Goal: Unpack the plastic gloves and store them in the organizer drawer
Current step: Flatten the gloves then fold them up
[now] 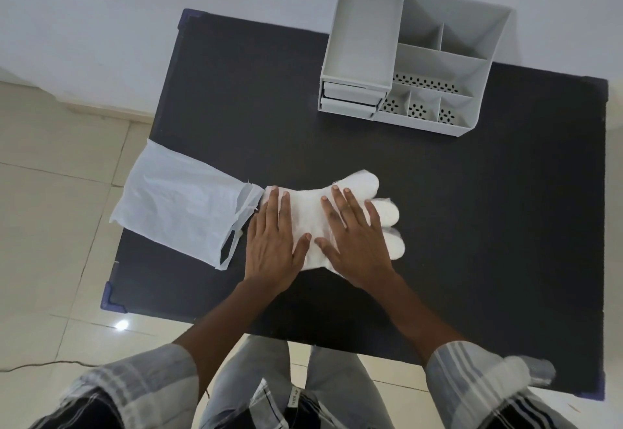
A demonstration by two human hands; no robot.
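hands flat on a stack of plastic gloves (312,223) near the middle of a black table (472,213), a person appears to be pressing the pile smooth, likely so that it can be folded small enough for storage. the left hand (273,243) lies palm down on the cuff end, the right hand (354,236) palm down across the palm part; the fingers of both are spread and straight, gripping nothing, only bearing down, and the glove fingertips stick out beyond the right hand toward the table's right side. the emptied white packet (182,206) lies at the left edge, its torn mouth just beside the cuffs and its far end hanging over the edge, so a careless sweep could knock it to the tiled floor (50,192). the grey organizer (414,58) stands at the far edge, well apart from the gloves, its small drawers (349,100) on its near left face and seemingly shut or nearly so. bare table lies between the gloves and the drawers, leaving an open path, though a drawer would have to be pulled out first.
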